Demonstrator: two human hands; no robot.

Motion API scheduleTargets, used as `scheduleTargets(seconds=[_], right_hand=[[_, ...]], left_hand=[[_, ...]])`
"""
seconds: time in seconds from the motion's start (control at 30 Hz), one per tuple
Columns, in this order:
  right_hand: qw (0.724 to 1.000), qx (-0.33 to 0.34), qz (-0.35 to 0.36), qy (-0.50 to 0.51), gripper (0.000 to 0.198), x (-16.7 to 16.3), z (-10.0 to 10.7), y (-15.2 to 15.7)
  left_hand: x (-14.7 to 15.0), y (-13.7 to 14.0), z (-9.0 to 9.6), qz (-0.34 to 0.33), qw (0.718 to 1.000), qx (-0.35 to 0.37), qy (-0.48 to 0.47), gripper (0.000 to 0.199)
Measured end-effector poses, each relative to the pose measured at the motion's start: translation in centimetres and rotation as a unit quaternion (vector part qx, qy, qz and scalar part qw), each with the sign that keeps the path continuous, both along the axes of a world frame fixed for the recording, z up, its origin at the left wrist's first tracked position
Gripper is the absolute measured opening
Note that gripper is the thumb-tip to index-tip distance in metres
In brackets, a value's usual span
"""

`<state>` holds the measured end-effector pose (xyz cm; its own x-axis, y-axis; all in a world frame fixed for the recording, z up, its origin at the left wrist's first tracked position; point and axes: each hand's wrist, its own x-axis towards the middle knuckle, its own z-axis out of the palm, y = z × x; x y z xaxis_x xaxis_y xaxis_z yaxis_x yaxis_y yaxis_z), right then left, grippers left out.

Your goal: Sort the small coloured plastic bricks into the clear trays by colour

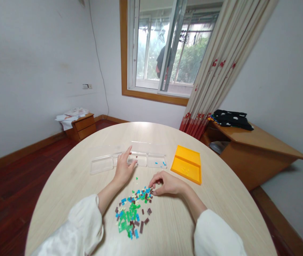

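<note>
A loose pile of small building bricks [131,215] in green, blue, brown and cream lies on the round table. At its upper right edge, the curled fingertips of my right hand [167,183] reach the bricks, thumb and forefinger slightly apart; a firm hold does not show. My left hand [124,167] is over the row of clear plastic trays, fingers spread and the forefinger stretched forward. Near its thumb, a tray compartment [143,161] has tiny brown bricks in it. The right-hand compartment [152,165] contains several small blue bricks.
An orange two-part tray [187,157] with small yellow pieces stands right of the clear trays. One small green brick [136,178] lies between pile and trays. Beyond the pale round table [220,213] are a wooden desk [247,142], a curtain and a low cabinet [84,126].
</note>
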<state>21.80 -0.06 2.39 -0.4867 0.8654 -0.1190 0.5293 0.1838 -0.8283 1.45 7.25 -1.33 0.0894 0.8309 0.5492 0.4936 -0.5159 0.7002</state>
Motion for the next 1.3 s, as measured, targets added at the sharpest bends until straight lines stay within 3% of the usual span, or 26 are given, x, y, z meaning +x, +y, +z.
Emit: scheduleTargets(seconds=[0.1,0.17,0.3,0.33,0.63,0.83,1.07,1.3], right_hand=[[1.000,0.001,-0.002,0.001,0.021,0.1,-0.2,0.1],[1.000,-0.003,-0.006,0.005,0.020,0.1,-0.3,0.1],[1.000,-0.007,-0.026,0.005,0.016,-0.1,-0.5,0.0],[0.999,-0.008,-0.035,0.003,0.016,-0.2,-0.6,0.1],[0.983,0.095,-0.159,0.001,0.017,-0.6,-1.9,0.8],[0.976,0.110,-0.189,0.000,0.018,-0.3,-2.7,1.3],[0.973,0.149,-0.174,-0.027,0.015,-0.7,-2.8,1.3],[0.970,0.132,-0.204,0.019,0.021,-0.4,-3.1,1.5]], left_hand=[[0.1,-0.2,0.2,-0.003,1.000,0.002,-0.004,0.067],[0.2,-0.4,0.4,-0.009,1.000,0.010,-0.001,0.062],[0.3,-0.7,0.6,-0.069,0.997,0.012,0.034,0.013],[0.3,-0.8,0.6,-0.087,0.995,0.008,0.047,0.010],[0.5,-1.6,0.9,-0.228,0.961,0.003,0.155,0.012],[0.5,-1.8,0.9,-0.260,0.950,0.007,0.172,0.016],[0.5,-1.6,0.6,-0.267,0.944,0.014,0.194,0.016],[0.6,-1.8,0.8,-0.269,0.940,0.010,0.210,0.016]])
